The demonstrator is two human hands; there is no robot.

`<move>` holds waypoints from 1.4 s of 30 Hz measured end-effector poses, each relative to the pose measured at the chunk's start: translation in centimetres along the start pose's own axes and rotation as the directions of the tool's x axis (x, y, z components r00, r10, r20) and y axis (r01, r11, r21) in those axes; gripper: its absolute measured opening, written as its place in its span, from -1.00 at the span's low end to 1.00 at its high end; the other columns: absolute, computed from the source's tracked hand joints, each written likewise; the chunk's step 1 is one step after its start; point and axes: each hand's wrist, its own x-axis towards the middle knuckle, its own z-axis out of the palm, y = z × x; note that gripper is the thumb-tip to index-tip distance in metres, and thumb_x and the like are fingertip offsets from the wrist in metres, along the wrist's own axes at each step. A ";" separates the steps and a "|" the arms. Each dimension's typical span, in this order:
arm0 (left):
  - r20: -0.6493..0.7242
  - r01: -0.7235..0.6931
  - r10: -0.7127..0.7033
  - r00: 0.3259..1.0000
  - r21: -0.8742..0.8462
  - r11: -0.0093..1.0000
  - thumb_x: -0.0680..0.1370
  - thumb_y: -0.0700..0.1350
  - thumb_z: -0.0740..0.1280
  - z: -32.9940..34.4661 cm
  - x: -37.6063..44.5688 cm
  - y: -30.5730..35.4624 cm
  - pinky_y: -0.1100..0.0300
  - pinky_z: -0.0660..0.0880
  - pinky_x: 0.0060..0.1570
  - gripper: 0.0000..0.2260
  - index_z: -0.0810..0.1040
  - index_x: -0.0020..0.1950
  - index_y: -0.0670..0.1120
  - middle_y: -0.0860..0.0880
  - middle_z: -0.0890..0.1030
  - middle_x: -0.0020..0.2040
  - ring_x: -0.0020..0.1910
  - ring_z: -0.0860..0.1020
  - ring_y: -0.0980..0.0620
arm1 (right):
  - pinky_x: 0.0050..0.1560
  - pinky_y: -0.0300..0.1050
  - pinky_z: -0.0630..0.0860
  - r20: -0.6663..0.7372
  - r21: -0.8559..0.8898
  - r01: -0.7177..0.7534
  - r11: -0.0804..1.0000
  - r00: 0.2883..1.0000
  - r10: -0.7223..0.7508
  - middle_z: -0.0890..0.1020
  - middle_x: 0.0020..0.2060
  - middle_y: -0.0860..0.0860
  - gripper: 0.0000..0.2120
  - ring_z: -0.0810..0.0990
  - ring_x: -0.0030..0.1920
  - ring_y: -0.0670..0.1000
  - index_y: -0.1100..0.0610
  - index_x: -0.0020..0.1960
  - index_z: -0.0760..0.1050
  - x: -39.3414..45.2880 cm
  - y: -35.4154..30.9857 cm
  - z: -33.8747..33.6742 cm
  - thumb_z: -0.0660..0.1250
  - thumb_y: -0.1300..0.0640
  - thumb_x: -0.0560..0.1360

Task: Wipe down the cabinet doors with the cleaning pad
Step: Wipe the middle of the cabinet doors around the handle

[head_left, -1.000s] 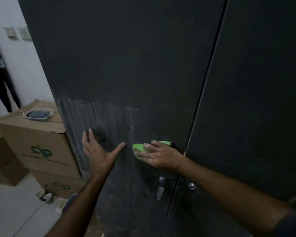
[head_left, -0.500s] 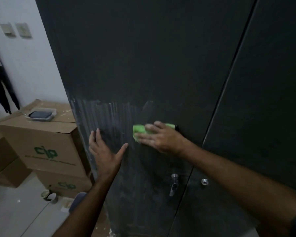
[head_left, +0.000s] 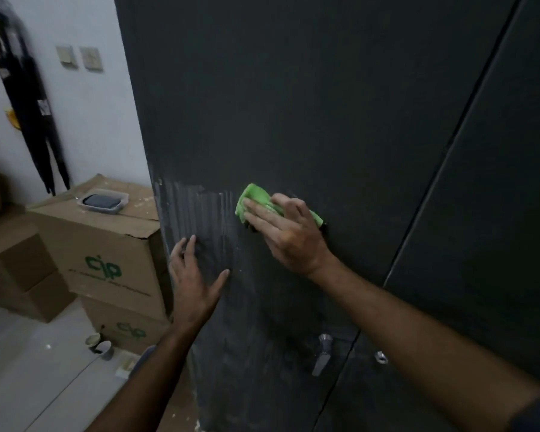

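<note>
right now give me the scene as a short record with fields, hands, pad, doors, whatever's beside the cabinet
right hand: presses the green cleaning pad flat on the left cabinet door
left hand: open, fingers spread, palm toward the same door, below left of the pad
door surface: pale streaks left of the pad
right cabinet door: dark, no hand on it
handle: metal, low on the left door
beside cabinet: stacked cardboard boxes, a clear tray on top
</note>
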 end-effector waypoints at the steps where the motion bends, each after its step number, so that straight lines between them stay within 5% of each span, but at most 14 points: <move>1: -0.001 -0.015 0.015 1.000 0.008 1.000 0.48 0.06 0.58 -0.1 0.1 -0.2 -0.02 0.24 0.51 -0.14 0.18 0.64 -0.05 -0.13 0.18 0.58 0.56 0.21 -0.19 | 0.09 0.04 0.46 -0.036 0.008 -0.032 0.999 0.999 0.032 0.54 0.42 -0.06 -0.62 0.49 0.22 0.16 0.05 0.38 0.57 0.0 -0.4 0.1 0.28 0.24 0.60; 3: 0.001 -0.037 0.037 0.999 0.021 0.999 0.47 0.05 0.58 -0.4 0.5 -0.6 0.01 0.25 0.49 -0.16 0.21 0.63 -0.06 -0.13 0.20 0.56 0.55 0.24 -0.20 | 0.07 -0.03 0.53 0.076 -0.027 0.140 0.990 0.988 -0.138 0.58 0.38 -0.11 -0.62 0.56 0.21 0.12 -0.01 0.35 0.61 -1.4 -2.2 0.7 0.21 0.20 0.61; 6: 0.029 -0.072 0.071 0.997 0.039 0.997 0.51 0.13 0.51 -0.9 1.0 -1.4 0.02 0.28 0.45 -0.20 0.21 0.63 -0.06 -0.14 0.21 0.58 0.56 0.24 -0.19 | 0.16 -0.11 0.52 0.389 -0.063 0.447 0.893 0.834 -0.390 0.54 0.39 -0.23 -0.51 0.60 0.28 0.01 -0.12 0.38 0.57 -3.1 -3.7 1.2 0.00 0.07 0.60; 10: 0.056 -0.180 0.175 0.983 0.109 0.978 0.53 0.25 0.35 -1.2 1.2 -2.9 -0.05 0.23 0.55 -0.21 0.21 0.65 -0.08 -0.17 0.18 0.62 0.60 0.21 -0.20 | 0.11 0.02 0.40 0.055 -0.059 0.126 0.990 0.991 -0.123 0.56 0.40 -0.11 -0.61 0.51 0.22 0.13 0.00 0.38 0.57 0.5 -1.8 2.0 0.22 0.19 0.60; 12: 0.091 -0.254 0.242 0.966 0.153 0.955 0.55 0.25 0.33 -1.4 1.3 -3.8 -0.10 0.21 0.58 -0.20 0.17 0.67 -0.09 -0.18 0.13 0.66 0.63 0.17 -0.20 | 0.10 0.06 0.42 -0.085 -0.012 -0.050 0.999 0.995 0.049 0.52 0.44 -0.06 -0.61 0.49 0.21 0.16 0.05 0.40 0.55 1.1 -2.0 2.4 0.29 0.25 0.60; 18: 0.190 -0.422 0.388 0.902 0.192 0.886 0.57 0.20 0.34 -2.0 2.2 -6.5 -0.08 0.13 0.63 -0.17 0.09 0.71 -0.12 -0.16 0.04 0.71 0.67 0.14 -0.19 | 0.14 -0.09 0.49 0.307 -0.077 0.408 0.910 0.878 -0.367 0.61 0.30 -0.26 -0.67 0.63 0.21 -0.02 -0.13 0.34 0.61 -1.2 -5.6 3.5 0.35 -0.03 0.58; 21: 0.181 -0.470 0.440 0.880 0.183 0.864 0.61 0.16 0.33 -2.4 2.8 -7.4 -0.03 0.13 0.64 -0.22 0.12 0.70 -0.14 -0.14 0.07 0.71 0.66 0.16 -0.16 | 0.12 0.03 0.40 0.059 -0.104 0.143 0.984 0.989 -0.138 0.58 0.37 -0.13 -0.63 0.54 0.22 0.11 -0.03 0.37 0.57 2.7 -3.7 3.3 0.24 0.16 0.61; 24: 0.177 -0.491 0.463 0.869 0.176 0.853 0.62 0.13 0.33 -2.5 3.1 -7.7 0.03 0.09 0.65 -0.26 0.15 0.69 -0.16 -0.17 0.13 0.69 0.63 0.20 -0.17 | 0.10 0.06 0.43 -0.111 -0.036 -0.130 0.991 0.986 0.125 0.53 0.43 -0.07 -0.61 0.48 0.21 0.16 0.04 0.40 0.56 4.5 -4.4 3.5 0.31 0.25 0.60; 26: 0.181 -0.500 0.472 0.862 0.157 0.852 0.62 0.11 0.33 -2.8 3.2 -7.6 0.03 0.11 0.65 -0.27 0.18 0.68 -0.17 -0.18 0.16 0.67 0.63 0.22 -0.17 | 0.11 0.00 0.48 0.041 -0.056 0.086 0.995 0.996 -0.083 0.56 0.39 -0.10 -0.62 0.54 0.22 0.13 -0.01 0.38 0.59 2.6 -6.2 4.1 0.30 0.18 0.59; 28: 0.182 -0.488 0.464 0.867 0.122 0.864 0.61 0.10 0.34 -3.4 3.1 -7.4 0.03 0.17 0.62 -0.30 0.23 0.66 -0.17 -0.19 0.21 0.65 0.62 0.24 -0.15 | 0.13 -0.09 0.53 0.337 0.006 0.275 0.961 0.904 -0.261 0.57 0.37 -0.21 -0.61 0.59 0.26 0.05 -0.09 0.38 0.58 0.3 -7.6 3.9 0.35 0.04 0.55; 32: 0.150 -0.395 0.389 0.909 0.010 0.919 0.58 0.06 0.41 -4.7 2.6 -5.6 0.05 0.37 0.49 -0.45 0.42 0.51 -0.14 -0.14 0.44 0.47 0.47 0.40 -0.04 | 0.04 0.00 0.55 0.411 0.244 -0.007 0.970 0.907 -0.097 0.60 0.35 -0.15 -0.61 0.57 0.18 0.12 -0.02 0.30 0.61 0.3 -8.8 3.5 0.43 0.16 0.49; 34: 0.167 -0.269 0.289 0.943 -0.132 0.954 0.60 0.09 0.38 -5.4 2.1 -4.1 0.16 0.52 0.23 -0.62 0.52 0.35 -0.05 0.03 0.56 0.24 0.22 0.54 0.12 | 0.09 0.03 0.53 0.392 0.376 -0.248 0.893 0.916 0.089 0.61 0.32 -0.02 -0.54 0.52 0.16 0.11 0.03 0.35 0.57 0.1 -9.3 2.9 0.41 0.24 0.46; 37: 0.302 0.005 0.116 0.946 -0.373 0.928 0.62 0.20 0.34 -5.9 1.2 -1.7 0.28 0.56 -0.10 -0.77 0.62 0.11 0.09 0.11 0.67 -0.06 -0.08 0.66 0.10 | 0.23 -0.11 0.51 0.428 0.633 -0.606 0.482 0.793 0.434 0.61 0.20 0.02 -0.51 0.54 0.19 -0.04 0.05 0.35 0.57 -0.5 -9.9 1.2 0.42 0.26 0.43; 42: 0.585 0.449 0.009 0.811 -0.631 0.633 0.63 0.16 0.35 -6.5 1.1 2.3 -0.01 0.68 -0.01 -0.71 0.70 0.08 -0.03 -0.19 0.71 -0.05 -0.04 0.70 -0.17 | 0.02 -0.11 0.60 0.408 0.715 -0.678 0.171 0.603 0.686 0.63 -0.01 -0.02 -0.72 0.65 0.02 -0.04 0.12 0.04 0.62 -0.4 -10.6 -0.7 0.60 0.22 0.37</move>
